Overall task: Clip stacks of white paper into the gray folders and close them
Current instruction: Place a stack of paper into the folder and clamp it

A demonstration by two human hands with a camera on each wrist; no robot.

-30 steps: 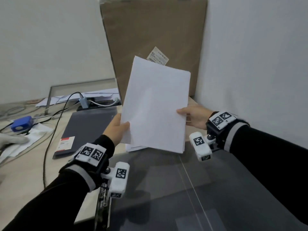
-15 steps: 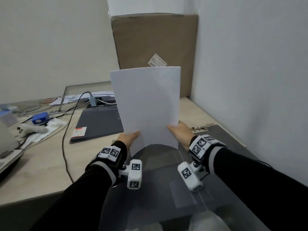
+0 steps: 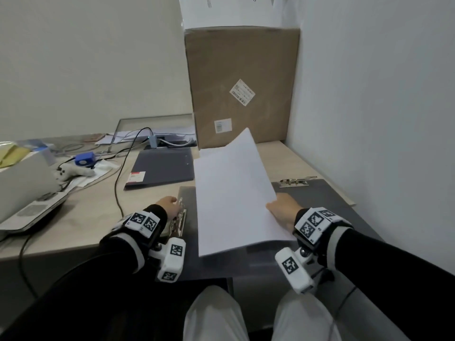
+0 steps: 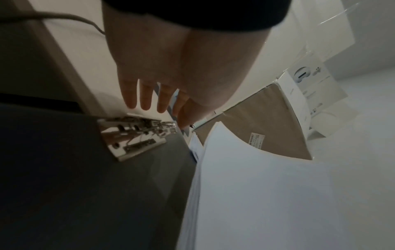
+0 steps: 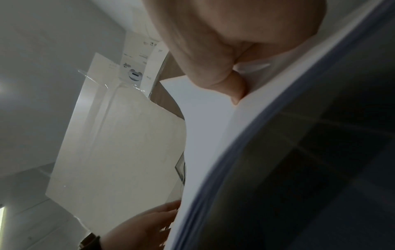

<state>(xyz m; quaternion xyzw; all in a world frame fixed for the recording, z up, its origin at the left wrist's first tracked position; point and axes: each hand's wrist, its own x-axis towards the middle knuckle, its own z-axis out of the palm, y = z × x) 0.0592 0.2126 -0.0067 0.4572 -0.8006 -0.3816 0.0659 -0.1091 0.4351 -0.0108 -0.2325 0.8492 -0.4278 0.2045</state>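
Paper stack [image 3: 234, 193] held tilted over the open gray folder [image 3: 344, 205] lying flat on the desk [image 3: 81, 217]; nothing clipped in yet. Right hand [image 3: 283, 210] pinches the stack's right edge, thumb on top, fingers hidden beneath. Left hand [image 3: 170, 205] hovers at the folder's metal clip [image 3: 179, 220] on the left side, fingers straight and slightly spread. Second clip [image 3: 294, 182] at the far edge. A closed gray folder [image 3: 162, 168] lies beyond, left. Cardboard box [image 3: 241, 82] stands in the corner.
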